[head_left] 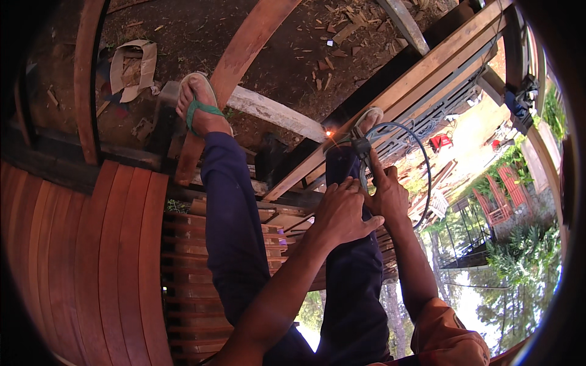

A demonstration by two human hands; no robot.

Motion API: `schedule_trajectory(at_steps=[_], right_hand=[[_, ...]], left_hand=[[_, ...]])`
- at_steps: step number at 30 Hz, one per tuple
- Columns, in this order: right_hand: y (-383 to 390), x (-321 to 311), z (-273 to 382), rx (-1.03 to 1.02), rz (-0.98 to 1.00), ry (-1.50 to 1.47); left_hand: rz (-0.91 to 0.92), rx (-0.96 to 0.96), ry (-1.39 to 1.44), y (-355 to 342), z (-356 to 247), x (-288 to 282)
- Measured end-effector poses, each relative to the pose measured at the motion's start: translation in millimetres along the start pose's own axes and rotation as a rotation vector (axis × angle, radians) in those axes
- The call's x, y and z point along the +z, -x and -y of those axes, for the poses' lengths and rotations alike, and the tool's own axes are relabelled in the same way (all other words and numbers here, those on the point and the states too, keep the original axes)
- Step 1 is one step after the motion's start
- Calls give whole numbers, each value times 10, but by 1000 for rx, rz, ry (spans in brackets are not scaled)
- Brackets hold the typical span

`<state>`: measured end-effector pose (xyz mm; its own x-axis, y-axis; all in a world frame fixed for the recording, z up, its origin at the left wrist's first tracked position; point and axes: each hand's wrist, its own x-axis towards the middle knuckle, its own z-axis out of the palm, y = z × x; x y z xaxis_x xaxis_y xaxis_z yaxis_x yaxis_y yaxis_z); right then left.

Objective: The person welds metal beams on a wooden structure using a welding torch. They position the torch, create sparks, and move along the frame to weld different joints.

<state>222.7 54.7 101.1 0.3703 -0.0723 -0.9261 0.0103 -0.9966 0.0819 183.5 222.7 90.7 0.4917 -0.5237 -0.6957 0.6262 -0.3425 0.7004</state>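
Both my hands are together in front of my right leg. My right hand (389, 196) is closed on a dark hand tool (362, 147), its index finger stretched along it. A blue cable (429, 177) loops from the tool out to the right and back toward my wrist. My left hand (342, 212) lies close beside the right one, fingers bent and thumb sticking out; what they grip is hidden. Left of the tool, a small orange-white glow (329, 133) shines where a pale, worn beam (278, 114) meets a long timber (421, 76).
My sandalled left foot (198, 105) stands by a curved reddish beam (259, 36); my right foot (369, 120) is by the timber. Below are dirt and wood scraps (345, 30). Reddish planks (85, 244) lie left. A red box (440, 142) and plants (525, 256) show far right.
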Motion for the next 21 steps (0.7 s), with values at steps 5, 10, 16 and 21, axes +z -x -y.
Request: schedule_trajectory(at_steps=[5,10,16,21], right_hand=[[-4,-9,7,-7,1,1],[-20,6,-2,-12,7,17],[-48,18,18,-27,14,41],[-81,25,44,-1,52,48]], left_hand=[[1,7,15,7,4,-2],[-11,5,3,7,9,7],[47,-27,-12,-8,6,-52],[114,-48,-52,-10,-9,-93]])
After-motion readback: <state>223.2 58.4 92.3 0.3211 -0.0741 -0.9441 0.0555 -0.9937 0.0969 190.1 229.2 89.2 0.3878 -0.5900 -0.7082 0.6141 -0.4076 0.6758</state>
